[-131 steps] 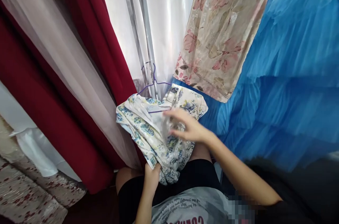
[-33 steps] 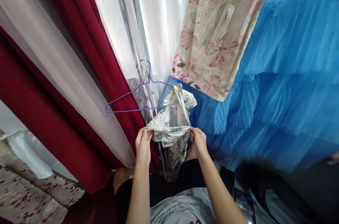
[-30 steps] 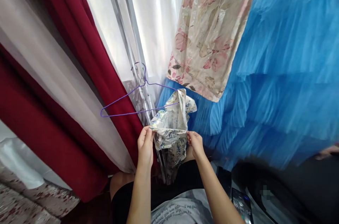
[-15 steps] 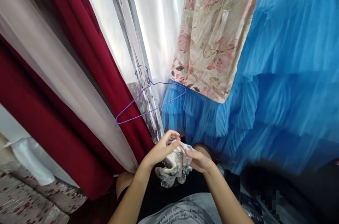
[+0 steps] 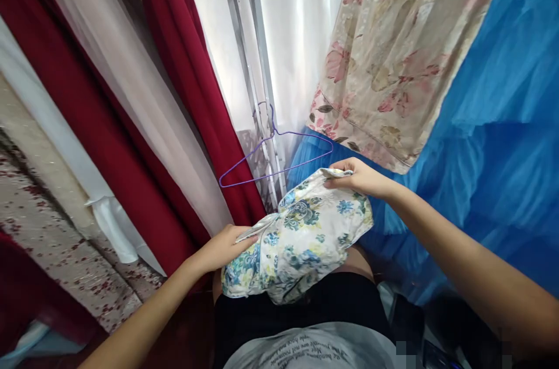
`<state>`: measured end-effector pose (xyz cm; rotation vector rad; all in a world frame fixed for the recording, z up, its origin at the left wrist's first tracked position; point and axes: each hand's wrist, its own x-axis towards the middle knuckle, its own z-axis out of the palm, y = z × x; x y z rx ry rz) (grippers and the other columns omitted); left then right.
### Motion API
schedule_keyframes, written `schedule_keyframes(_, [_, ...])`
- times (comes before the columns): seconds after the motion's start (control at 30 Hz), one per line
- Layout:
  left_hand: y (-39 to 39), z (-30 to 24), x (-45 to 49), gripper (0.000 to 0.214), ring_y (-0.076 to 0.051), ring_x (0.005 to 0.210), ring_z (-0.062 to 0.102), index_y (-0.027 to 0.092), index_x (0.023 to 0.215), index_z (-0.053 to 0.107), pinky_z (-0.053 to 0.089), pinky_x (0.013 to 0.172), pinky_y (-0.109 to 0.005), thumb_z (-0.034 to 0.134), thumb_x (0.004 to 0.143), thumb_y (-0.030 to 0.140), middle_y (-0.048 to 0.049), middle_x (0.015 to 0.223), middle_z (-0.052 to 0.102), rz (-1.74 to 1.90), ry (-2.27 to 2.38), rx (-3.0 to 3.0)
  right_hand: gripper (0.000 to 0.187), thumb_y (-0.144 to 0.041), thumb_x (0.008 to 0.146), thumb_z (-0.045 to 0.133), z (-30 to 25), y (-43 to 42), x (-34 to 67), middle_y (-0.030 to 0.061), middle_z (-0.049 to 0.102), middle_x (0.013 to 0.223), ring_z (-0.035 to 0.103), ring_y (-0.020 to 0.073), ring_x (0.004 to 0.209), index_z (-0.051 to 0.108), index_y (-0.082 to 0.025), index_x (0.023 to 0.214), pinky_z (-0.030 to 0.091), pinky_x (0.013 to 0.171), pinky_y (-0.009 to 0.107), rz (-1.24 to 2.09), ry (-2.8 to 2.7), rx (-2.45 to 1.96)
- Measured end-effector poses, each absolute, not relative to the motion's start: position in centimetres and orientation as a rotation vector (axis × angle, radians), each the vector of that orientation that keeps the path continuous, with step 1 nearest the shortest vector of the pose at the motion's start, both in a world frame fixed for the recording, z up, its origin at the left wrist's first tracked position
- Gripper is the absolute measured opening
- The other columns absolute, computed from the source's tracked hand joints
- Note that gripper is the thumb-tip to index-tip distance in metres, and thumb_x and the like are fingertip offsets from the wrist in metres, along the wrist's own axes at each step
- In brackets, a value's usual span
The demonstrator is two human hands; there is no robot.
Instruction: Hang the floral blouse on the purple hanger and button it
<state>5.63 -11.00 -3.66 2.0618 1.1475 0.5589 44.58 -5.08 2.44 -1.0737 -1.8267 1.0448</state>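
- Both hands have moved apart since half a second ago: the floral garment [image 5: 301, 229], which was bunched small between them, is now opened wide, and its blue and yellow flowers show well.
- This garment is in the air in front of the person, its lower part before the black shorts [image 5: 301, 322]; whether it also rests on the legs, I cannot tell.
- On its near-left side, the left hand [image 5: 227, 247] grips the edge, with the thumb on top and the other fingers mostly hidden behind the cloth.
- Higher and to the right, the right hand [image 5: 360, 178] pinches a folded edge between thumb and fingers. Between the two hands the upper edge sags and is gathered.
- Just beyond is the purple hanger [image 5: 275, 134]. One second ago it carried one side of the garment; now it is bare, so I judge that the taking-off is complete, and that the present step is to handle the loose cloth.
- Its hook lies at the metal stand [image 5: 262, 25]; how exactly it catches there is not clear to me.
- Around this, to the left, hangs the dark red cloth [image 5: 187, 66]; to the right, the beige flowered cloth [image 5: 393, 66] hangs before the blue ruffled fabric [image 5: 493, 194]. They all sit further right in the view than half a second ago, so probably the head has turned a little.
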Motion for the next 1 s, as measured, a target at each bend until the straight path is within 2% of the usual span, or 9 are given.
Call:
schedule_keyframes(0.07, [-10.7, -2.9, 3.9, 0.020, -0.020, 0.058, 0.056, 0.022, 0.071, 0.075, 0.041, 0.060, -0.026, 0.076, 0.081, 0.039, -0.0013, 0.063, 0.067, 0.666, 1.164, 2.151, 0.024, -0.036, 0.067, 0.083, 1.7, -3.0, 44.1, 0.0010, 0.066, 0.063, 0.055, 0.0149, 0.053, 0.075, -0.015, 0.076, 0.038, 0.050, 0.024, 0.817, -1.981, -1.062])
schedule_keyframes(0.13, [-9.5, -1.9, 2.2, 0.018, -0.022, 0.057, 0.059, 0.024, 0.061, 0.072, 0.046, 0.064, -0.027, 0.084, 0.072, 0.032, -0.0022, 0.059, 0.066, 0.772, 1.158, 2.202, 0.036, -0.034, 0.068, 0.083, 0.7, -0.8, 43.1, 0.0027, 0.071, 0.074, 0.062, 0.0184, 0.062, 0.077, -0.016, 0.099, 0.043, 0.057, 0.026, 0.602, -2.085, -1.029])
schedule_keyframes(0.2, [-7.5, -0.6, 0.6, 0.019, -0.026, 0.065, 0.065, 0.025, 0.060, 0.071, 0.051, 0.071, -0.030, 0.089, 0.063, 0.023, -0.0035, 0.064, 0.070, 0.940, 1.200, 2.102, 0.060, -0.033, 0.070, 0.084, -0.4, 1.2, 41.8, 0.0056, 0.075, 0.083, 0.066, 0.0221, 0.069, 0.069, -0.017, 0.126, 0.046, 0.063, 0.028, 0.481, -2.106, -1.030])
schedule_keyframes(0.27, [-5.3, 1.0, -0.4, 0.024, -0.032, 0.085, 0.070, 0.025, 0.061, 0.070, 0.054, 0.084, -0.035, 0.090, 0.055, 0.014, -0.0061, 0.077, 0.075, 1.167, 1.270, 1.855, 0.068, -0.033, 0.072, 0.084, -1.5, 3.1, 40.3, 0.0093, 0.076, 0.089, 0.069, 0.0253, 0.075, 0.064, -0.016, 0.134, 0.047, 0.067, 0.029, 0.432, -2.078, -1.067])
schedule_keyframes(0.37, [-2.5, 3.3, -0.3, 0.025, -0.039, 0.125, 0.059, 0.024, 0.063, 0.069, 0.043, 0.110, -0.045, 0.088, 0.054, 0.011, -0.0104, 0.105, 0.076, 1.334, 1.317, 1.722, 0.044, -0.031, 0.077, 0.080, -3.4, 4.7, 38.3, 0.0113, 0.078, 0.096, 0.070, 0.0263, 0.083, 0.071, -0.017, 0.118, 0.048, 0.072, 0.029, 0.403, -2.007, -1.112])
schedule_keyframes(0.43, [-1.5, 4.5, 1.0, 0.018, -0.038, 0.132, 0.053, 0.023, 0.065, 0.068, 0.035, 0.118, -0.048, 0.086, 0.062, 0.019, -0.0108, 0.121, 0.072, 1.267, 1.298, 1.996, 0.022, -0.030, 0.083, 0.073, -4.7, 4.8, 37.4, 0.0078, 0.078, 0.088, 0.069, 0.0237, 0.078, 0.074, -0.019, 0.102, 0.046, 0.071, 0.028, 0.392, -1.971, -1.121])
schedule_keyframes(0.57, [-1.4, 6.2, 5.5, 0.020, -0.034, 0.124, 0.058, 0.021, 0.065, 0.062, 0.038, 0.114, -0.047, 0.073, 0.079, 0.031, -0.0112, 0.129, 0.067, 1.110, 1.136, 2.545, 0.015, -0.025, 0.085, 0.066, -6.1, 2.8, 36.8, 0.0038, 0.076, 0.083, 0.066, 0.0220, 0.074, 0.075, -0.021, 0.098, 0.044, 0.068, 0.026, 0.391, -1.942, -1.080])
schedule_keyframes(0.8, [-0.1, 5.8, 8.6, 0.015, -0.022, 0.083, 0.066, 0.020, 0.082, 0.063, 0.050, 0.080, -0.033, 0.073, 0.079, 0.031, -0.0035, 0.087, 0.070, 1.330, 1.191, 2.398, 0.078, -0.018, 0.074, 0.062, -4.1, 1.6, 41.9, 0.0037, 0.071, 0.083, 0.063, 0.0228, 0.069, 0.042, -0.017, 0.149, 0.043, 0.066, 0.030, 0.172, -1.752, -1.222])
schedule_keyframes(1.0, [0.2, 4.6, 8.2, 0.019, -0.021, 0.088, 0.065, 0.021, 0.094, 0.065, 0.051, 0.085, -0.033, 0.072, 0.081, 0.034, -0.0046, 0.094, 0.069, 1.340, 1.129, 2.331, 0.076, -0.028, 0.074, 0.070, -2.4, 4.2, 45.3, -0.0015, 0.064, 0.066, 0.057, 0.0219, 0.060, 0.042, -0.013, 0.142, 0.043, 0.063, 0.032, 0.159, -1.522, -1.240])
